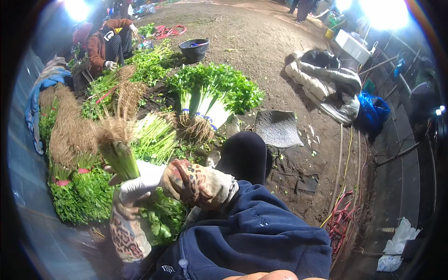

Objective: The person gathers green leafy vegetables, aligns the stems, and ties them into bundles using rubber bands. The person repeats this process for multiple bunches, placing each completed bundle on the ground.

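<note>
A bunch of celery-like greens (122,159) is held before me with its brown roots up and its leaves hanging down towards my lap. My right hand (148,176), in a pale glove, is wrapped around the stalks. Just below, my left hand (127,208) closes on the same bunch; some of its fingers are hidden. Both forearms wear patterned sleeve covers. Left of my hands lie tied bunches (75,189) with pink bands and long roots. Loose trimmed stalks (154,136) lie beyond the held bunch. Farther off, several bunches with blue ties (210,101) lie side by side.
A co-worker (108,45) crouches at the back left among more greens. A black tub (194,50) stands on the soil. Right of my knee lies a textured mat (278,127). Bundled cloth (323,82), a blue plastic bag (372,110) and red strapping (341,224) lie along the right.
</note>
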Available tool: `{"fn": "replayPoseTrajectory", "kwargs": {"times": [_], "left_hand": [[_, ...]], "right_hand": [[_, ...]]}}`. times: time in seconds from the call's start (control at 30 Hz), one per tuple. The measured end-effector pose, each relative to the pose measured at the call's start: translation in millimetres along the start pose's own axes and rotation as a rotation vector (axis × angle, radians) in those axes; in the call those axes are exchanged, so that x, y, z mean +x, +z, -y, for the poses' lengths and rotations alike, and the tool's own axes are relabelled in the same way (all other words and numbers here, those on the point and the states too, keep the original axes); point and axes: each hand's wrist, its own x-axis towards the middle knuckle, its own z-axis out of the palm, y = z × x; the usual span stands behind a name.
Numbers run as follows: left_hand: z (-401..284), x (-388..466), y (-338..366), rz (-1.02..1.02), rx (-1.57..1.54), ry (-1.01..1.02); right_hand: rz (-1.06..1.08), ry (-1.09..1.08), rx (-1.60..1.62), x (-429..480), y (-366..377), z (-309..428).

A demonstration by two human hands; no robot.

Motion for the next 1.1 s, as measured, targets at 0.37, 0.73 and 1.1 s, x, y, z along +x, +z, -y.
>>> {"fn": "replayPoseTrajectory", "kwargs": {"times": [0.37,0.73,1.1], "left_hand": [[71,70,-17,-0.045,0.293,-0.184],[192,152,-32,0.165,0.212,-0.08],[214,252,-29,-0.21,0.867,-0.312]], "right_hand": [[-0.962,-0.412,-0.822,-92,-202,212],[-0.479,0.159,-2.419,-272,-384,158],[-0.402,1.1,-1.854,-270,-397,18]]}}
